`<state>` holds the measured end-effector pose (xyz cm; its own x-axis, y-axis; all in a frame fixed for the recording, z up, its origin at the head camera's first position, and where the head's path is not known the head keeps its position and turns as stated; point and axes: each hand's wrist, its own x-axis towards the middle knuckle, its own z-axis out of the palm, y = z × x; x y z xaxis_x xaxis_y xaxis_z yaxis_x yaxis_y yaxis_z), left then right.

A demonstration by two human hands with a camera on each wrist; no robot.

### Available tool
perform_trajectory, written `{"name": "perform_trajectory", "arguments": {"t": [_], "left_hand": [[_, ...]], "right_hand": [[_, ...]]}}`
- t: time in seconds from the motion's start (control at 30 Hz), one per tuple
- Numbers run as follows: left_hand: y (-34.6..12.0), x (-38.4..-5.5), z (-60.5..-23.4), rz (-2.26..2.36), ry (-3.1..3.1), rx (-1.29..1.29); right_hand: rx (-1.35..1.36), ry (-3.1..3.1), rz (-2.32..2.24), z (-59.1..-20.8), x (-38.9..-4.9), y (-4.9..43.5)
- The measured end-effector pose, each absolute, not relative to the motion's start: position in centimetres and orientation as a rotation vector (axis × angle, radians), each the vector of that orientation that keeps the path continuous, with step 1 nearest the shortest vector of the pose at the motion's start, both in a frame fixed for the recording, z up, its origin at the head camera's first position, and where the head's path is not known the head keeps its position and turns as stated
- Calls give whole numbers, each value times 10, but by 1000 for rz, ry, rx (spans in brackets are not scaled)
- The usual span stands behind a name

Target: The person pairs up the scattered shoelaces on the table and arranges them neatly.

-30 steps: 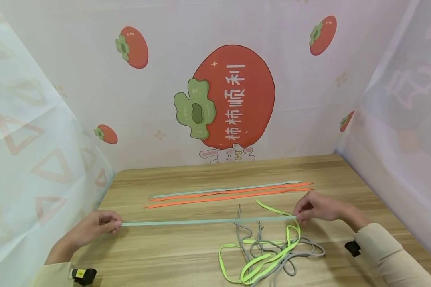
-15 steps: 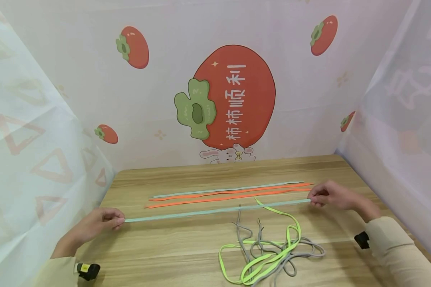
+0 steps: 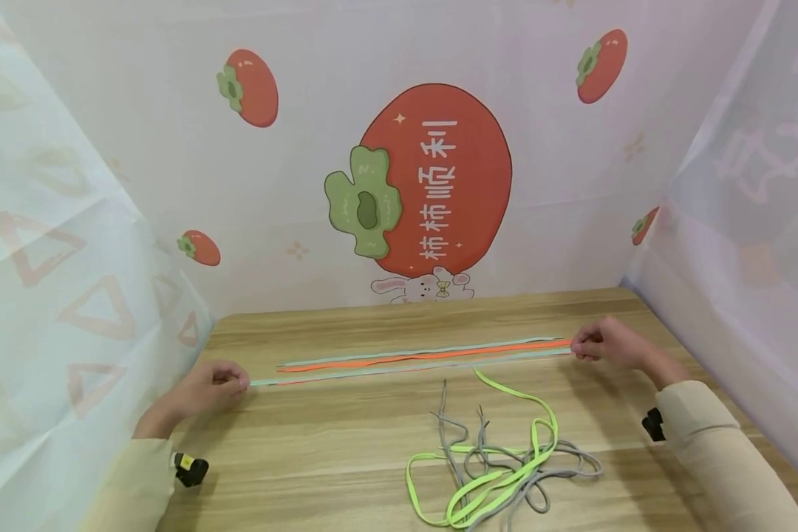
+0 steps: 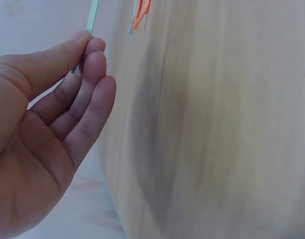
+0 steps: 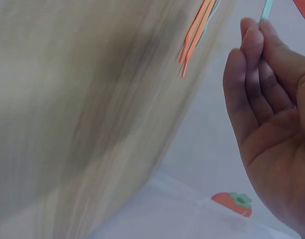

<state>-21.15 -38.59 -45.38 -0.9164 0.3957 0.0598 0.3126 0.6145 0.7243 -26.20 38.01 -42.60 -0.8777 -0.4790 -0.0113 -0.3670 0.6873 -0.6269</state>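
A flat mint-green shoelace (image 3: 519, 357) is stretched taut between the two hands. My left hand (image 3: 213, 388) pinches one end between thumb and fingertips; in the left wrist view a short tip (image 4: 74, 70) pokes out below the pinch. At the other end, my right hand (image 3: 612, 346) pinches the lace in the same way. In the head view the held lace overlaps the nearer orange shoelace, covering most of it. Behind lie another orange shoelace (image 3: 346, 364) and a second mint-green shoelace (image 3: 425, 350), side by side. Both wrist views show the held lace raised above the table.
A loose tangle of a yellow-green shoelace (image 3: 552, 425) and grey shoelaces (image 3: 588, 457) lies at the right front of the wooden table (image 3: 292, 458). Printed cloth walls (image 3: 292, 185) stand at the back and both sides.
Both hands have moved away from the body with the taut mint-green shoelace, the right hand first, then the left. The lace has passed from over the tangle to over the nearer orange shoelace.
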Motion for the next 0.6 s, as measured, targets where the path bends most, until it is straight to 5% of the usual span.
{"name": "perform_trajectory", "arguments": {"t": [0.6], "left_hand": [[-367, -255, -446, 874, 2974, 509]], "right_hand": [[-426, 2991, -671, -423, -298, 367]]}}
